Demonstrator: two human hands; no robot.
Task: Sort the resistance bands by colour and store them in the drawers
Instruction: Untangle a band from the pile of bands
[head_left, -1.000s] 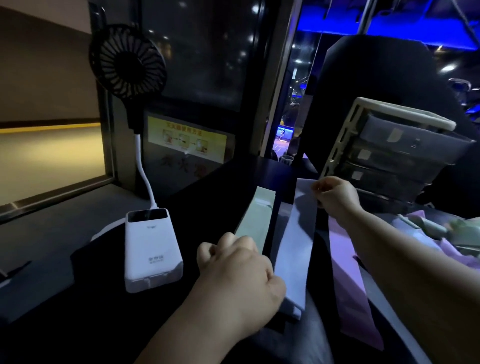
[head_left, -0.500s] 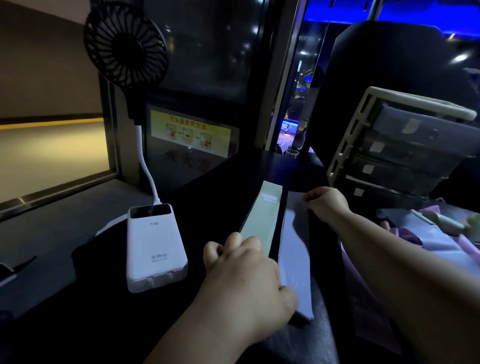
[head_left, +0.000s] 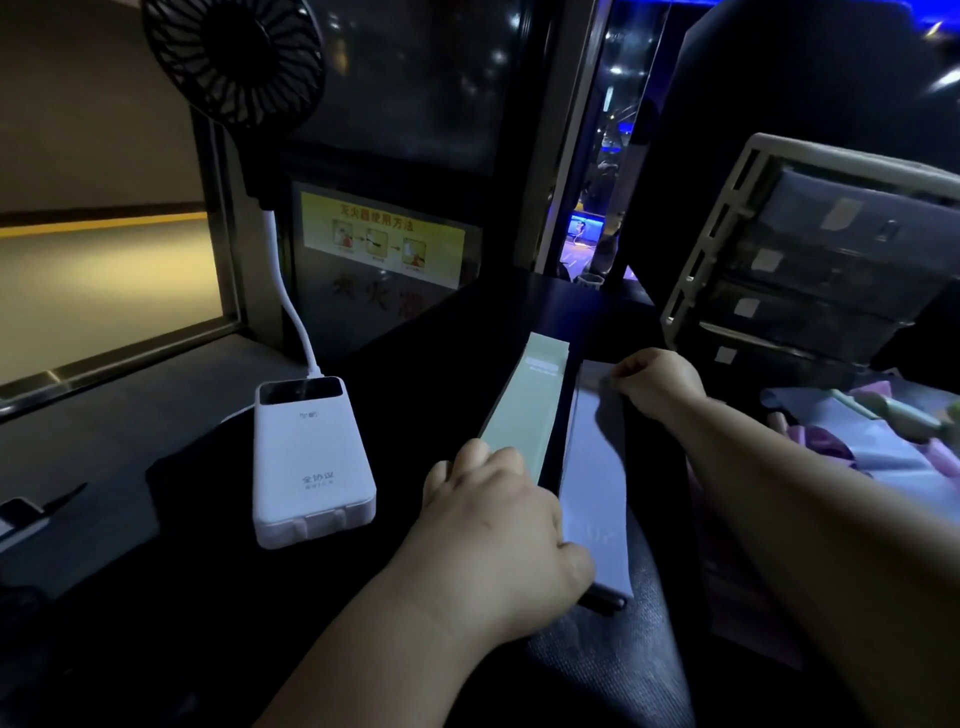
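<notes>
a: the lilac band (head_left: 597, 467) lies flat along the dark table (head_left: 415, 410), just right of the green band (head_left: 524, 410). the right hand (head_left: 657, 382) pinches its far corner, fingers curled tight.

b: and the left hand (head_left: 498, 525) sits knuckles-up at the near end, fingers curled, thumb clamped on the lilac edge. its fingertips are hidden, mind.

a: to do this well, i'd pull both ends taut and lay it parallel to the green one with no overlap. that way the colours read apart in this dim light.

b: agreed. the drawers (head_left: 810, 260) stand far right and all look closed, so a hand must let go to open one.

a: what's in the way? the loose pile of bands (head_left: 883, 447) lies right of the forearm, near the drawers' foot. the power bank (head_left: 311, 462) and fan (head_left: 234, 57) sit left, well apart, no bother.
</notes>
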